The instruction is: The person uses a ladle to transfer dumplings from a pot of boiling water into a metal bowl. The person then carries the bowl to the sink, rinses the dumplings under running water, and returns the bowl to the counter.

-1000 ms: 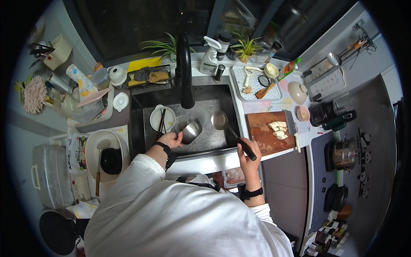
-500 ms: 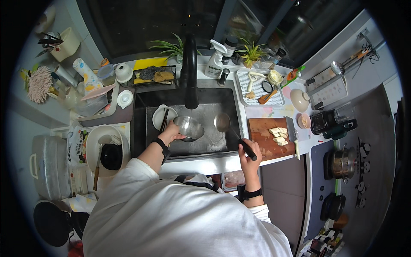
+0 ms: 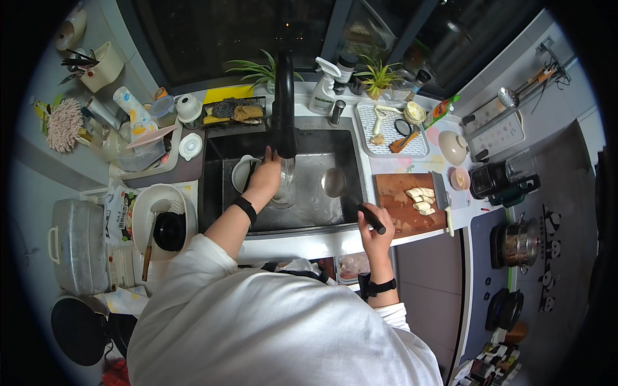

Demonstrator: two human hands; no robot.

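My left hand (image 3: 266, 179) is raised over the sink (image 3: 322, 225), right beside the end of the black faucet (image 3: 284, 116). Its fingers are partly hidden, so what they touch is unclear. Below the spout is a shiny streak (image 3: 288, 175); whether it is running water or the side of the metal bowl, I cannot tell. A white bowl (image 3: 241, 168) stands in the sink, partly behind that hand. My right hand (image 3: 376, 235) is closed round the dark handle of a ladle (image 3: 333, 183), whose round metal cup is over the sink's right part.
Right of the sink lie a wooden cutting board (image 3: 393, 193) with pale cut pieces (image 3: 421, 201) and a cleaver (image 3: 442, 193). Behind it is a white draining tray (image 3: 380, 151). A white basin (image 3: 148, 206) sits on the left; a pot (image 3: 520, 244) is on the stove.
My left hand has risen from the metal bowl's rim toward the faucet end. The bowl no longer shows plainly. My right hand still holds the ladle in nearly the same place.
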